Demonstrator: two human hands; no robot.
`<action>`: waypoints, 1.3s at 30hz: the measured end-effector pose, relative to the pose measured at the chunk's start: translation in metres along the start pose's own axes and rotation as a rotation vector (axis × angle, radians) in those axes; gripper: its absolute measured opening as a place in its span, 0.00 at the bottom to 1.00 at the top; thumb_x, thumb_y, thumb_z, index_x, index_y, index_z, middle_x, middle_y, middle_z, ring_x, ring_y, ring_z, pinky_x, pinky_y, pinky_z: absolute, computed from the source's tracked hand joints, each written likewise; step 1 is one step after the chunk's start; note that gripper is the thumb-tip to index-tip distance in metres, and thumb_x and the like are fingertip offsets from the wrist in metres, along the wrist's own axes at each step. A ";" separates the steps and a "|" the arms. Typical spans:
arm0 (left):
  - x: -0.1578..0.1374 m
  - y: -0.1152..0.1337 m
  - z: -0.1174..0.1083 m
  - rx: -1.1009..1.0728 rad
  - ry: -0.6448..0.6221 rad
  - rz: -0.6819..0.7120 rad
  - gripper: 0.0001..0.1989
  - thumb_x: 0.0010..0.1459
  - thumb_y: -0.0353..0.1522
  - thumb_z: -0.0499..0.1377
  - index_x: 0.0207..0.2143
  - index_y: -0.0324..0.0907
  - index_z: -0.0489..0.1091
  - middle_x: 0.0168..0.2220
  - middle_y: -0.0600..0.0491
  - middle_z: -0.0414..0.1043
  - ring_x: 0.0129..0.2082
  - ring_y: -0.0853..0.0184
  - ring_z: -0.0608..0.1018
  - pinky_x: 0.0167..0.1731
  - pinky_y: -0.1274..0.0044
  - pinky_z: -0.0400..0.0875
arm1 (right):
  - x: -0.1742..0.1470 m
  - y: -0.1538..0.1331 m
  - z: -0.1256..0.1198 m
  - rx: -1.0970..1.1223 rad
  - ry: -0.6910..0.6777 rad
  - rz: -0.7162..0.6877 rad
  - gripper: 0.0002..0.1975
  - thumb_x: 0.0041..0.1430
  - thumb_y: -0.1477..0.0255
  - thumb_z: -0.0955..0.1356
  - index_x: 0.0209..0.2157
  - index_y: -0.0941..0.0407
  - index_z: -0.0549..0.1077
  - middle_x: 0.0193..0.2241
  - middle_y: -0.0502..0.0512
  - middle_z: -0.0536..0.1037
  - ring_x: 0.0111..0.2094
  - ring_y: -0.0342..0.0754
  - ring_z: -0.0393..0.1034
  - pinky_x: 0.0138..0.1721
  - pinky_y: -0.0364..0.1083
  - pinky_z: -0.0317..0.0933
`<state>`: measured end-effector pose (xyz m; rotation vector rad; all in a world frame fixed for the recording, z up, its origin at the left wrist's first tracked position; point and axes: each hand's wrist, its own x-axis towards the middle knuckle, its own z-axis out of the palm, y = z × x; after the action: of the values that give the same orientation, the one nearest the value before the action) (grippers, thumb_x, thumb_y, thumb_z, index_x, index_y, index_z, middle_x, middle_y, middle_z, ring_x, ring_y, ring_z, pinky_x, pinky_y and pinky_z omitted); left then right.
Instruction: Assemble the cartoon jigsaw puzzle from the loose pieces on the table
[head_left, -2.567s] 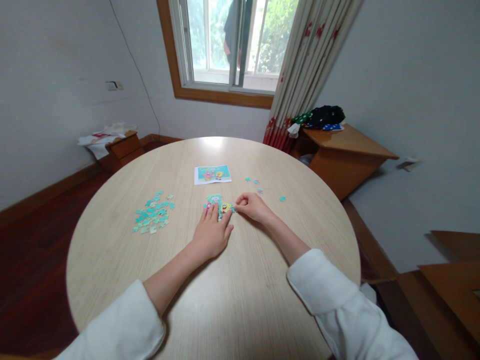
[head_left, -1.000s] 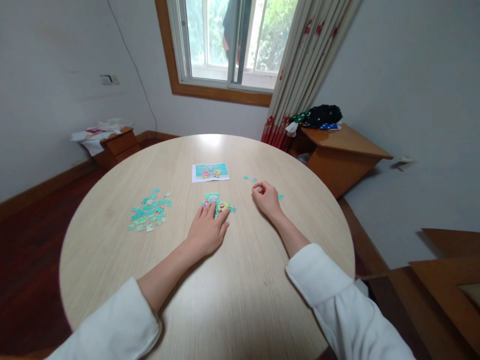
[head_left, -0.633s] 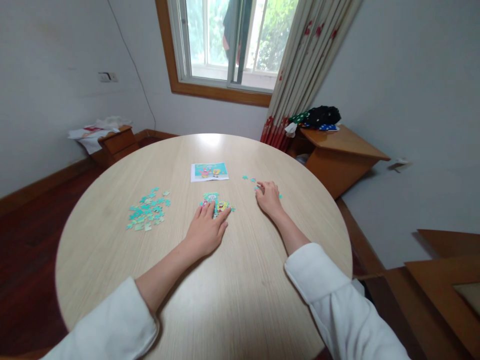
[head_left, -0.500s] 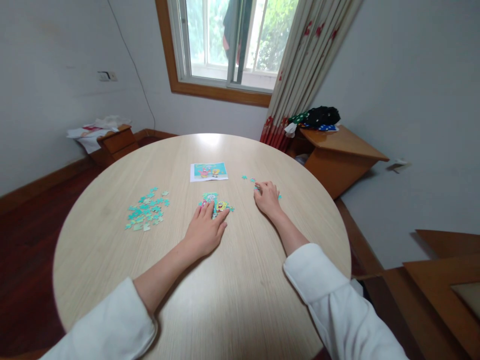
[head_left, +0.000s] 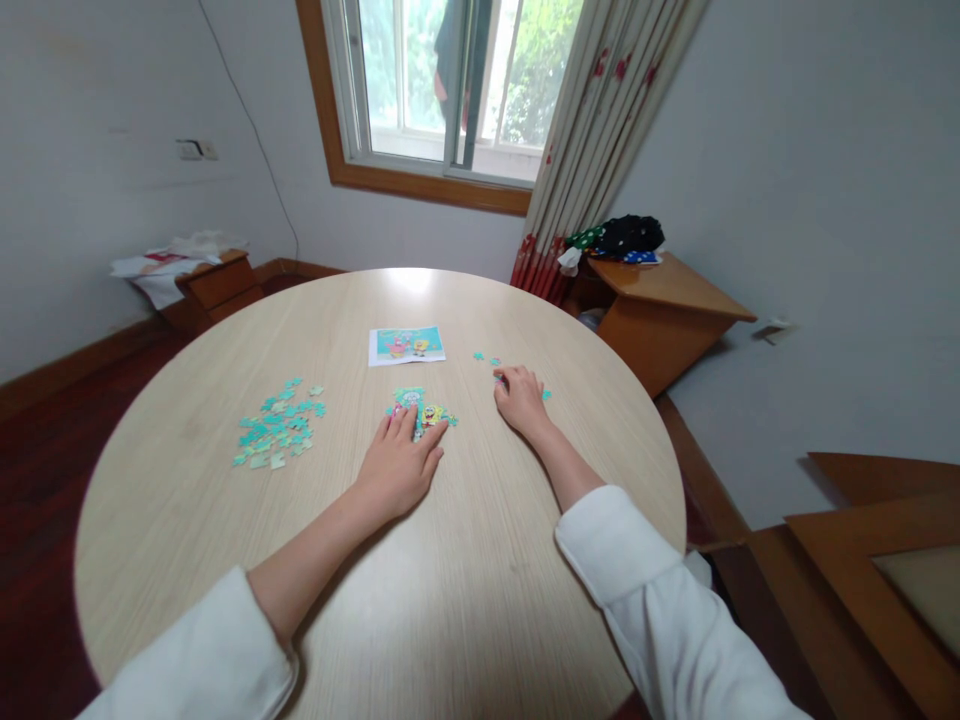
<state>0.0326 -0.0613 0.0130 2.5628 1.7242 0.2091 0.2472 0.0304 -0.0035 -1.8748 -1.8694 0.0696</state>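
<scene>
My left hand [head_left: 397, 465] lies with its fingers spread over a partly joined jigsaw puzzle [head_left: 409, 397]. A yellow cartoon figure shows beside its fingers, and part of the puzzle is covered by them. To the right, my right hand [head_left: 520, 400] has its fingers curled down at the table, with a small puzzle piece [head_left: 499, 379] showing at the fingertips. A few loose teal pieces [head_left: 478, 356] lie just beyond that hand, and another loose piece [head_left: 547, 394] is at its right side. Behind the puzzle rests a printed reference picture [head_left: 407, 346] with two cartoon figures.
A heap of loose teal and green puzzle pieces [head_left: 277, 425] is spread on the left of the round wooden table [head_left: 450, 620]. Past the table stand a wooden cabinet [head_left: 675, 290] with cloths on top, a small drawer unit [head_left: 221, 285], a curtain and a window.
The view has turned slightly right, so everything sits a little further left. My left hand stays on the puzzle; my right hand stays by the loose pieces, its fingers slightly shifted.
</scene>
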 end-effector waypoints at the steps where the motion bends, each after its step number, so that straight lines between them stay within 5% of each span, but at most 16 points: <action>1: 0.000 0.000 0.000 0.001 0.002 0.003 0.23 0.64 0.38 0.44 0.59 0.49 0.60 0.64 0.45 0.54 0.63 0.54 0.57 0.59 0.61 0.51 | 0.000 0.001 0.000 0.006 -0.001 -0.009 0.16 0.57 0.75 0.60 0.45 0.57 0.72 0.44 0.63 0.72 0.46 0.56 0.63 0.45 0.53 0.54; 25: -0.002 0.003 -0.009 -0.018 0.040 0.034 0.19 0.63 0.35 0.47 0.54 0.44 0.64 0.56 0.41 0.61 0.55 0.54 0.65 0.56 0.63 0.56 | 0.002 0.003 0.003 0.056 0.004 -0.032 0.14 0.57 0.77 0.61 0.42 0.58 0.74 0.44 0.62 0.74 0.46 0.56 0.65 0.47 0.54 0.54; 39: 0.000 0.004 -0.011 -0.087 0.036 0.100 0.15 0.60 0.34 0.51 0.47 0.39 0.68 0.48 0.43 0.68 0.48 0.55 0.69 0.47 0.65 0.64 | 0.007 0.014 0.011 0.300 0.050 -0.154 0.16 0.52 0.82 0.61 0.38 0.57 0.75 0.39 0.58 0.78 0.41 0.49 0.71 0.47 0.52 0.61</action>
<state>0.0346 -0.0632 0.0245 2.5993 1.5629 0.3285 0.2562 0.0414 -0.0164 -1.5152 -1.8470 0.2354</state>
